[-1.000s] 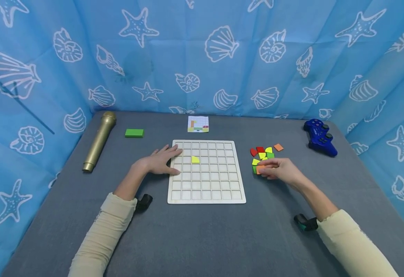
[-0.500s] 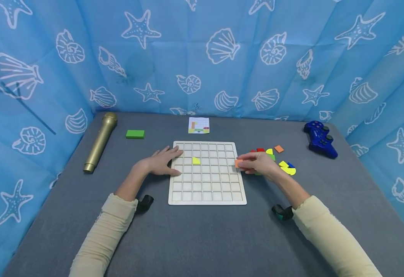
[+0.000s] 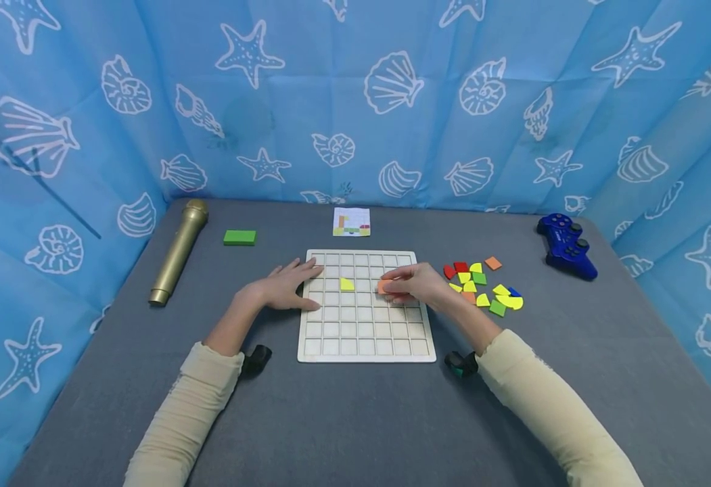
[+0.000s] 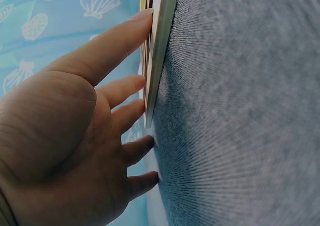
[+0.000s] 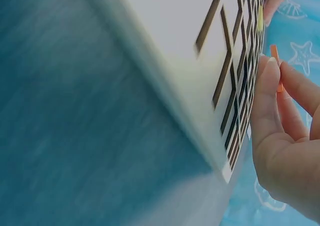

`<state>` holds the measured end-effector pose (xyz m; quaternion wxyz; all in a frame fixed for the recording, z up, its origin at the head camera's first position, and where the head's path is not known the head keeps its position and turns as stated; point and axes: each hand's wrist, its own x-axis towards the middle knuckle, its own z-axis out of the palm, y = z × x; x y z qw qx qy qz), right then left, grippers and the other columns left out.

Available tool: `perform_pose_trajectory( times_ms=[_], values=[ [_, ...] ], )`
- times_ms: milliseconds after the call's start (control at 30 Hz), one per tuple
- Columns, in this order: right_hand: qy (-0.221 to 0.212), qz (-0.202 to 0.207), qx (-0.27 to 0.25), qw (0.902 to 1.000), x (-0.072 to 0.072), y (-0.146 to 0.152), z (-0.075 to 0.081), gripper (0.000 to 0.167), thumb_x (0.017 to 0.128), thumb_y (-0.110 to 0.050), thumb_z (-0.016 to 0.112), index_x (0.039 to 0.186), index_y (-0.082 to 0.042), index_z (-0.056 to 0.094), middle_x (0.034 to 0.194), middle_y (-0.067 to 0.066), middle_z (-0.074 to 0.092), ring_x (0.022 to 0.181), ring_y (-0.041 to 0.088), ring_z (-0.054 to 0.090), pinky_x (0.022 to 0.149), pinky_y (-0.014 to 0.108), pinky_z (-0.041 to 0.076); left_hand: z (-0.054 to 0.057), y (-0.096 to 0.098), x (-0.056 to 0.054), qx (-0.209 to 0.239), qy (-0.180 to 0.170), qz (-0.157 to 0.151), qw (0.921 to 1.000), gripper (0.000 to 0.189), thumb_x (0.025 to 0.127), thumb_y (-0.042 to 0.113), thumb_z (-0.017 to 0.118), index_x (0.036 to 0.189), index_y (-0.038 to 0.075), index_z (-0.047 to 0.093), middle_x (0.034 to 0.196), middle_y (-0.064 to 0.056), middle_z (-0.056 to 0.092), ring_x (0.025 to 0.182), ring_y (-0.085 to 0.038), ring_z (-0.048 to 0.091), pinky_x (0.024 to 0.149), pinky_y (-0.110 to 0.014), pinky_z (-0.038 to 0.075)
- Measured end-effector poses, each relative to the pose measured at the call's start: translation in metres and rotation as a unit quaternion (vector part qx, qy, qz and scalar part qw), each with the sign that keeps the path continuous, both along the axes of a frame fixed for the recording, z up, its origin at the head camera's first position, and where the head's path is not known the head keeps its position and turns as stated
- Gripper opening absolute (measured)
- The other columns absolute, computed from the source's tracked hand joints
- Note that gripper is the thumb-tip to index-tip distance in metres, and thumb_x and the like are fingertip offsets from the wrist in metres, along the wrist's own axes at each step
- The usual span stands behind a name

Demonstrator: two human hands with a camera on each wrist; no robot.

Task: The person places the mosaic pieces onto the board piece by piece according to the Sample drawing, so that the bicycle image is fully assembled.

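Observation:
A white square grid board [image 3: 364, 348] lies on the grey table. One yellow tile [image 3: 347, 284], with a rounded corner, sits in a cell left of the board's middle. My left hand [image 3: 283, 285] rests at the board's left edge, fingers spread, its thumb and some fingertips touching the rim in the left wrist view. My right hand [image 3: 415, 284] pinches an orange square tile [image 3: 383, 287] between thumb and fingers over the right half of the board. In the right wrist view that orange tile [image 5: 274, 52] shows edge-on between the fingertips.
Several loose red, yellow, green, orange and blue tiles [image 3: 479, 279] lie right of the board. A pattern card [image 3: 352, 222] lies behind it. A green block [image 3: 239, 237] and gold microphone [image 3: 178, 253] are at left; a blue game controller [image 3: 567, 246] is back right.
My right hand has carried the orange tile leftward from the loose pile to over the board. My left hand has stayed at the board's left edge.

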<state>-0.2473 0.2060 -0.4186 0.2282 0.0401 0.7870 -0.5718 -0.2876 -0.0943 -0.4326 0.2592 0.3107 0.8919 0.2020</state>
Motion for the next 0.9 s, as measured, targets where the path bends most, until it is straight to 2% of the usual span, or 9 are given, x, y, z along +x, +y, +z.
perform_pose_trajectory(
  times_ms=[400, 733, 900],
  values=[
    [-0.009, 0.01, -0.011, 0.9998, -0.016, -0.037, -0.003, 0.028, 0.09, -0.005, 0.065, 0.118, 0.001, 0.065, 0.103, 0.015, 0.066, 0.082, 0.022, 0.068, 0.076, 0.034, 0.055, -0.001, 0.0, 0.001, -0.01, 0.019, -0.002, 0.9998, 0.081, 0.092, 0.042, 0.062, 0.153, 0.01, 0.02, 0.158, -0.015, 0.007, 0.142, -0.038, 0.0, 0.11, -0.059, 0.003],
    [-0.003, -0.004, 0.015, 0.9999, -0.026, -0.076, -0.002, 0.02, 0.087, -0.005, 0.069, 0.107, 0.0, 0.067, 0.092, 0.015, 0.066, 0.072, 0.02, 0.068, 0.07, 0.033, 0.056, -0.002, -0.001, 0.001, -0.013, 0.015, 0.004, 0.9998, 0.081, 0.091, 0.043, 0.062, 0.154, 0.012, 0.02, 0.158, -0.014, 0.006, 0.142, -0.037, -0.001, 0.11, -0.059, 0.002],
    [0.008, -0.006, 0.044, 0.999, -0.029, -0.089, -0.004, 0.02, 0.085, -0.006, 0.072, 0.103, -0.001, 0.067, 0.087, 0.013, 0.069, 0.068, 0.018, 0.068, 0.067, 0.031, 0.056, -0.001, 0.001, -0.001, -0.017, 0.013, 0.003, 0.9998, 0.082, 0.091, 0.043, 0.062, 0.154, 0.013, 0.02, 0.158, -0.013, 0.006, 0.142, -0.036, -0.002, 0.11, -0.059, 0.002]
  ],
)
